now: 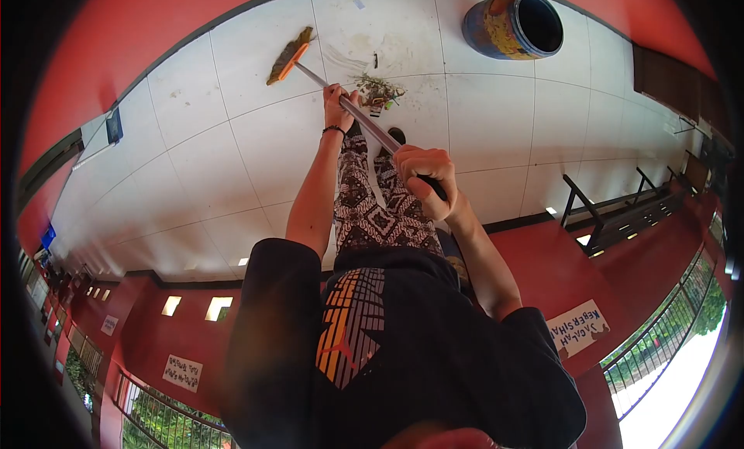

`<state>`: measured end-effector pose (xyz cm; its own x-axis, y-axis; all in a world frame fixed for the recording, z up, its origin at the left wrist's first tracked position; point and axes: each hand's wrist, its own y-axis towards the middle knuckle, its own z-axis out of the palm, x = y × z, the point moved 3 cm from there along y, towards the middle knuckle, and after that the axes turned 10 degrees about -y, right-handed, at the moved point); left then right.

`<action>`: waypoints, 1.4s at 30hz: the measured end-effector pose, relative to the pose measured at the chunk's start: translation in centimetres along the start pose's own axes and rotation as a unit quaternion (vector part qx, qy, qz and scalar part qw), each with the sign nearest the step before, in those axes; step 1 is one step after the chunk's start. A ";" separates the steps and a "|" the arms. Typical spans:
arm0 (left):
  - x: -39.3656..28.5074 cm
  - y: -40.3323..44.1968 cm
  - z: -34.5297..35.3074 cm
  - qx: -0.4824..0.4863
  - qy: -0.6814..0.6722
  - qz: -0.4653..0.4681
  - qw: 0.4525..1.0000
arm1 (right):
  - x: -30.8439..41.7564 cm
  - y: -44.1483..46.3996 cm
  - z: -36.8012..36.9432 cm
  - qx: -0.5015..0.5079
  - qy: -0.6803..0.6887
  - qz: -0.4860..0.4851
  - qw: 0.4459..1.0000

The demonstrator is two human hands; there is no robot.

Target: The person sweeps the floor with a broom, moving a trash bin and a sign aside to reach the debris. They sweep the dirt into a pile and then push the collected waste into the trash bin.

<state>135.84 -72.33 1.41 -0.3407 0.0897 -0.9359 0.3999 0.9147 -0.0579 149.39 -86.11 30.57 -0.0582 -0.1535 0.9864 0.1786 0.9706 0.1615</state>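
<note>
Both of my hands are closed around the long handle (377,129) of a broom. My left hand (339,106), with a dark bracelet at the wrist, grips it lower down, toward the head. Near the handle's black end, my right hand (428,179) is wrapped around it. The broom head (291,57) has brown bristles and an orange base, and rests on the pale tiled floor at the far left of my feet. Right of the handle lies a small heap of leaves and litter (378,91), just ahead of my shoes.
A painted barrel (514,26) lies or stands at the upper right, its dark opening showing. Dark benches (620,208) are along the right side. A red wall (535,263) with paper signs (577,329) runs behind me. Smudges and small scraps mark the floor (488,108) ahead.
</note>
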 end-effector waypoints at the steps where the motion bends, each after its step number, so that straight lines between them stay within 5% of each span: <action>1: -0.6 -0.7 1.1 0.028 -0.003 -0.021 0.999 | 0.7 -0.4 -0.6 0.002 0.003 0.000 1.000; 9: -4.2 -7.0 8.2 0.150 0.029 -0.005 0.988 | 6.1 -4.9 -6.4 -0.114 0.034 0.085 0.989; 13: -7.4 -10.1 11.1 0.184 0.010 -0.075 0.980 | 7.7 -7.5 -8.7 -0.163 0.027 0.097 0.981; 20: -12.1 -14.1 14.0 0.231 -0.007 -0.030 0.973 | 12.5 -11.7 -10.7 -0.226 0.025 0.106 0.968; 22: -14.3 -14.1 12.8 0.204 0.041 0.063 0.976 | 14.5 -12.4 -10.4 -0.238 0.038 0.086 0.967; 26: -19.2 -13.3 10.8 0.193 0.024 0.022 0.981 | 18.5 -13.5 -9.8 -0.260 0.040 0.057 0.963; 28: -21.4 -12.3 10.5 0.164 0.042 0.153 0.974 | 19.4 -14.1 -9.9 -0.273 0.014 0.024 0.962; 35: -13.0 -9.9 16.3 0.262 -0.011 0.068 0.963 | 13.1 -13.4 -7.9 -0.265 -0.062 0.050 0.961; 42: -14.6 -14.8 17.3 0.343 0.016 0.036 0.939 | 14.5 -15.8 -8.8 -0.270 -0.059 0.087 0.957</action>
<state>149.61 -94.00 9.91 -0.3132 0.1625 -0.9357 0.8723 0.4387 -0.2158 154.38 -105.36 42.58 -0.0868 0.0546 0.9947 0.6754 0.7372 0.0185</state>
